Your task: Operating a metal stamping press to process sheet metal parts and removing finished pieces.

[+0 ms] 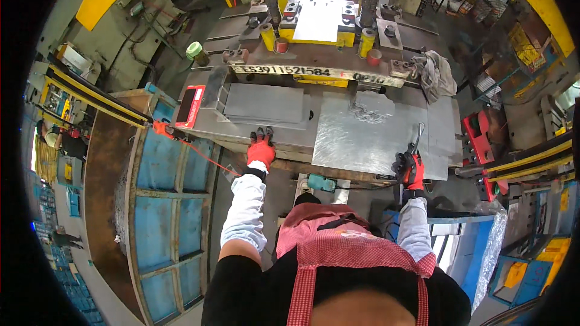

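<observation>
My left hand [261, 148], in a red glove with black fingertips, rests with its fingers stretched out at the bench's front edge. Just beyond it lies a stack of flat grey metal sheets [266, 104]. My right hand [411, 170], gloved alike, is closed round a slim metal tool [419, 135] whose long shaft points away from me and ends in a rounded tip. That tool is over the right part of a wide shiny metal plate [350, 139]. Several smaller cut metal pieces [373, 104] lie on the plate's far side.
Behind the bench stands a press die [293, 35] with a bright sheet [317, 18] on it. A grey rag [436, 75] hangs at its right. A red-framed panel [191, 107] lies at the bench's left. A blue-panelled frame [158, 172] stands left, a red rack [478, 139] right.
</observation>
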A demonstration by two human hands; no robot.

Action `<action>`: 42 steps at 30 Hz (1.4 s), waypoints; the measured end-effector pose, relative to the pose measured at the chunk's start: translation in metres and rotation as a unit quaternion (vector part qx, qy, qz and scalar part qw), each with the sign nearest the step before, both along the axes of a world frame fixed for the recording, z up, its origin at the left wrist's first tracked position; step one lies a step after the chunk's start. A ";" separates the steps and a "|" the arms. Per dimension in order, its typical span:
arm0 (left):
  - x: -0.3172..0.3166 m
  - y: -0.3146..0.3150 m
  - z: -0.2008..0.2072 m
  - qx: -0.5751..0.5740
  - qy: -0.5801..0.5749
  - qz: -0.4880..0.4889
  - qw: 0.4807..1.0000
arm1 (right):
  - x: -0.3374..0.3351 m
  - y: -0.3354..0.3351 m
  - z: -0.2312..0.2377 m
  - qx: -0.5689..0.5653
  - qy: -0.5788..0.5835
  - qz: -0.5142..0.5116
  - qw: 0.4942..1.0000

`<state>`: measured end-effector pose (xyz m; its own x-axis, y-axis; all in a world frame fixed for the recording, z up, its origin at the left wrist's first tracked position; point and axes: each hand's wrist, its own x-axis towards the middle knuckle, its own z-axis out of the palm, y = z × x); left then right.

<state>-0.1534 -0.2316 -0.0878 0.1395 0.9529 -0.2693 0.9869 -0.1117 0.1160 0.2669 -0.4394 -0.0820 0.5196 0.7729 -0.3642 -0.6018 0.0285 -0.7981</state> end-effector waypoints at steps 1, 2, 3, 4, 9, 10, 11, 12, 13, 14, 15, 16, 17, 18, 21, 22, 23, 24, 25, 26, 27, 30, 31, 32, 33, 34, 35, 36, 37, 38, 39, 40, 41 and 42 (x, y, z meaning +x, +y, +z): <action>0.001 0.000 0.004 -0.009 -0.005 0.004 1.000 | -0.002 0.001 0.001 -0.004 0.003 -0.013 1.000; 0.001 0.000 0.005 -0.003 -0.004 0.001 1.000 | -0.002 0.002 0.001 -0.004 0.010 -0.018 1.000; 0.001 -0.001 0.005 0.003 -0.003 -0.002 1.000 | -0.001 0.002 -0.002 -0.004 0.017 -0.022 1.000; 0.002 -0.002 0.006 0.009 -0.002 -0.005 1.000 | 0.000 0.002 -0.004 -0.004 0.023 -0.027 0.999; 0.002 -0.003 0.010 0.020 -0.014 -0.018 1.000 | 0.006 0.000 -0.013 0.065 0.052 0.015 0.996; 0.001 -0.003 0.010 0.024 -0.015 -0.019 0.999 | 0.004 0.002 -0.008 0.076 0.057 0.018 0.995; 0.000 -0.003 0.010 0.019 -0.016 -0.017 1.000 | 0.000 0.003 -0.003 0.056 0.045 0.012 0.997; -0.001 -0.002 0.009 0.015 -0.016 -0.016 1.000 | -0.004 0.002 0.002 0.036 0.034 0.005 0.999; -0.001 -0.002 0.009 0.011 -0.018 -0.016 1.000 | -0.007 0.002 0.009 0.017 0.022 -0.003 1.000; 0.001 -0.002 0.012 -0.001 -0.014 -0.012 1.000 | -0.006 0.002 0.008 0.018 0.022 -0.008 1.000; 0.000 0.001 0.006 0.011 -0.013 -0.020 1.000 | -0.004 0.003 0.004 0.020 0.023 -0.013 0.999; -0.003 0.002 0.000 0.021 -0.008 -0.026 0.999 | -0.005 0.002 0.002 0.020 0.026 -0.017 0.999; -0.006 0.003 -0.005 0.031 -0.003 -0.032 0.999 | -0.004 0.002 0.001 0.021 0.027 -0.008 0.999; -0.010 0.004 -0.010 0.023 -0.004 -0.026 0.999 | -0.002 0.002 0.000 0.023 0.027 0.002 0.999; -0.003 0.004 -0.001 -0.002 -0.008 -0.022 1.000 | 0.003 0.000 -0.009 0.013 0.012 0.004 1.000; -0.002 0.003 0.002 -0.009 -0.012 -0.018 1.000 | 0.006 0.000 -0.014 0.022 0.018 0.008 1.000; 0.000 0.004 0.005 -0.015 -0.015 -0.014 1.000 | 0.008 0.000 -0.019 0.031 0.023 0.012 0.999; 0.002 0.005 0.006 -0.015 -0.012 -0.015 1.000 | 0.011 0.000 -0.024 0.036 0.029 0.021 0.999; 0.001 0.004 0.006 -0.017 -0.009 -0.011 1.000 | 0.010 0.001 -0.020 0.041 0.027 0.031 0.998; 0.000 0.004 0.006 -0.018 -0.006 -0.007 1.000 | 0.008 0.001 -0.016 0.046 0.025 0.042 0.998; -0.001 0.004 0.005 -0.014 -0.016 -0.005 1.000 | 0.006 0.002 -0.013 0.052 0.022 0.052 0.997; -0.003 0.003 0.002 0.001 -0.024 -0.011 1.000 | 0.012 0.000 -0.020 0.051 0.040 0.054 0.996; -0.001 0.001 0.003 0.009 -0.011 -0.017 1.000 | 0.010 0.001 -0.017 0.055 0.054 0.043 0.996; -0.001 -0.002 0.003 0.016 0.003 -0.022 1.000 | 0.002 0.001 -0.006 0.057 0.070 0.034 0.995; -0.002 -0.003 0.003 0.025 0.000 -0.020 1.000 | -0.002 0.003 0.000 0.059 0.085 0.025 0.994; -0.002 -0.004 0.002 0.031 -0.003 -0.022 0.999 | -0.002 0.002 -0.002 0.047 0.055 0.016 0.997; -0.002 -0.005 0.001 0.037 -0.006 -0.025 0.999 | -0.002 0.001 -0.004 0.034 0.024 0.009 0.999; -0.004 -0.003 -0.002 0.046 -0.009 -0.032 0.998 | -0.002 0.001 -0.006 0.022 -0.007 0.001 1.000; -0.002 -0.004 0.000 0.045 -0.005 -0.032 0.998 | 0.000 -0.002 -0.008 0.020 -0.026 0.010 0.999; -0.003 -0.002 -0.003 0.053 -0.011 -0.038 0.998 | 0.002 -0.003 -0.013 0.018 -0.045 0.019 0.999; -0.004 -0.003 -0.004 0.061 -0.017 -0.045 0.997 | 0.004 -0.004 -0.018 0.016 -0.063 0.027 0.997; 0.000 -0.003 -0.003 0.062 -0.019 -0.053 0.997 | 0.018 -0.008 -0.045 0.067 -0.036 0.053 0.996; -0.002 -0.003 -0.002 0.064 -0.019 -0.051 0.996 | 0.014 -0.010 -0.044 0.050 -0.068 0.053 0.995; -0.004 -0.003 -0.001 0.066 -0.018 -0.050 0.996 | 0.012 -0.013 -0.042 0.032 -0.099 0.053 0.993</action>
<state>-0.1576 -0.2343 -0.0889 0.2424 0.9608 -0.1349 0.9656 -0.2254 0.1293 0.2784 -0.4525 -0.1237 0.4904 0.8457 -0.2103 -0.4351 0.0285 -0.8999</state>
